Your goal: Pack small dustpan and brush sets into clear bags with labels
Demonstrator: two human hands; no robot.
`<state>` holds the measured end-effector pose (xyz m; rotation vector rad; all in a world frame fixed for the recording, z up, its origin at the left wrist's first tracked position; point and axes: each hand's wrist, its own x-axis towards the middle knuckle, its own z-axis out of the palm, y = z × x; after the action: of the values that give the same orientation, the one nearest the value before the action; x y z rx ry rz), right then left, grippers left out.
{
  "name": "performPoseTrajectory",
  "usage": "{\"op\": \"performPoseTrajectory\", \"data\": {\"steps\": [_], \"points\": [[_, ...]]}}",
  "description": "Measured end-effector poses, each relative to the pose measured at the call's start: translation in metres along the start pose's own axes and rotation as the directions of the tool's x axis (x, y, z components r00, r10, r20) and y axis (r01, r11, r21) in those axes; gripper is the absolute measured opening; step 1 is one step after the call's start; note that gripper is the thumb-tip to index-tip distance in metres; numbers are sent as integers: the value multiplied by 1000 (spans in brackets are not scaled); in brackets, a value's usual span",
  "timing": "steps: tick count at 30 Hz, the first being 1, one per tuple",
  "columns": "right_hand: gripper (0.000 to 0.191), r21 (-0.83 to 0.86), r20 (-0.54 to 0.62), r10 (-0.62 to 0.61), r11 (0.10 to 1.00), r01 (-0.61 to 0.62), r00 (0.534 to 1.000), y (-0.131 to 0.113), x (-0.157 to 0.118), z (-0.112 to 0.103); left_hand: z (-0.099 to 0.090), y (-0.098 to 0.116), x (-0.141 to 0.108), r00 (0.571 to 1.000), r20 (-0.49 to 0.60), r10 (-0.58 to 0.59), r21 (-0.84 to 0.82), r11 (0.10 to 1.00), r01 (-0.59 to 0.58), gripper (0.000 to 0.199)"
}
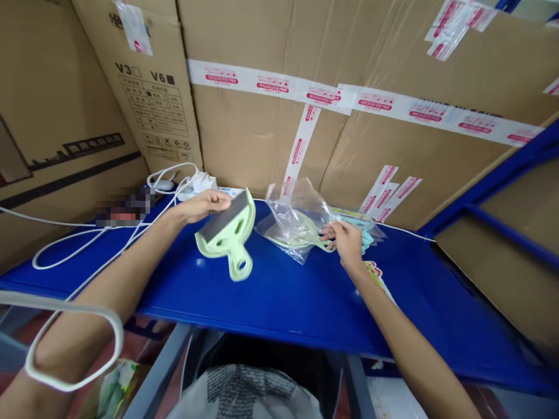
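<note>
My left hand pinches the bristle end of a small pale green brush and dustpan set, which is held above the blue table with its looped handle pointing toward me. Toward the right, my right hand is closed on a clear plastic bag. Behind and below the bag, partly covered by it, lies another pale green dustpan, its handle reaching to my right fingers. Just behind my right hand are light blue pieces in clear wrapping.
The blue table is backed by taped cardboard. White cables loop across its left side near a power strip. A colourful card lies beside my right forearm. Blue metal bars stand at the right.
</note>
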<state>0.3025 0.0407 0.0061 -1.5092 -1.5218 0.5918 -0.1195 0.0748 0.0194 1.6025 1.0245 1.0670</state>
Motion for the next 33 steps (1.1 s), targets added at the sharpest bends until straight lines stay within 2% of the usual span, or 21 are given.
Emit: {"op": "performPoseTrajectory", "data": {"steps": [1,3,5,7,9,11,14,17,20,25,29,33], "points": [[46,-82,25,-27,996,29,999,-2,6,2,7,1,-2,992,124,-35,22,999,33,51],[36,-195,67,-68,978,80,995,-8,16,5,29,5,-6,933,346,-97,53,995,83,49],[30,-315,120,-91,941,125,989,-14,23,7,54,8,-11,887,450,-103,70,994,80,48],[30,-417,171,-93,895,157,981,-19,25,9,79,8,-16,823,552,-135,66,991,118,47],[29,-496,196,-85,851,174,977,-20,20,13,98,4,-20,754,628,-190,51,978,204,47],[28,-557,185,-74,813,166,980,-20,10,15,108,-1,-24,716,655,-242,27,954,297,50],[31,-601,115,-56,791,114,992,-18,-5,17,109,-7,-28,726,624,-290,27,936,350,54],[30,-540,73,-24,840,60,997,-13,-11,19,100,-7,-29,715,611,-340,134,934,331,54],[29,-423,102,4,905,40,995,-6,-6,21,94,-5,-28,693,619,-369,206,928,311,54],[36,-163,134,57,986,-35,989,9,5,22,93,-5,-26,701,626,-340,222,940,258,52],[33,22,178,90,995,-96,980,17,4,20,93,-6,-25,702,622,-346,237,938,253,51],[44,153,169,119,978,-145,978,19,4,22,94,-5,-25,714,602,-356,263,934,243,49]]}}
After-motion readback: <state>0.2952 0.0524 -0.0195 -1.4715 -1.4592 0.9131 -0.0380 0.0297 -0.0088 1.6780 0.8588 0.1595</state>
